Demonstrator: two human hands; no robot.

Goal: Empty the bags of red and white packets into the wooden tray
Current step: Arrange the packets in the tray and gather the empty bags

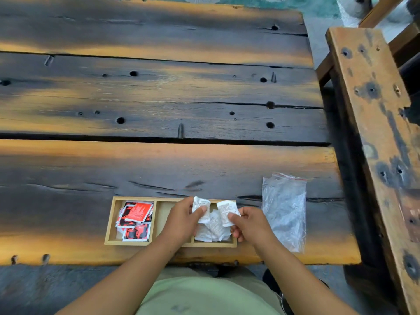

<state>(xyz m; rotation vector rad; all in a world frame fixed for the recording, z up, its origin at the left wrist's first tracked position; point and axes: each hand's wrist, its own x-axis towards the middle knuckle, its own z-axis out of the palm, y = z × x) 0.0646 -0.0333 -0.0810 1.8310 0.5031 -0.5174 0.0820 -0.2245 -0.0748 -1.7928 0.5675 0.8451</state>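
The left hand pinches a crumpled white paper packet between thumb and fingers, and the right hand pinches a second white packet the same way; each grip is closed on its packet's lower part, so the packets stand up above the fingers. Both are held over the right compartment of a shallow, pale wooden tray with three compartments, where more white packets lie in a loose pile just below the hands. The left compartment holds a heap of red, black and white square packets; the middle one looks bare, though the left hand covers part of it. Just right of the tray, a clear plastic zip bag lies flat on the dark, scorched plank worktop, seemingly empty. The step appears to be settling the last white packets; next, both grips need only release them onto the pile.
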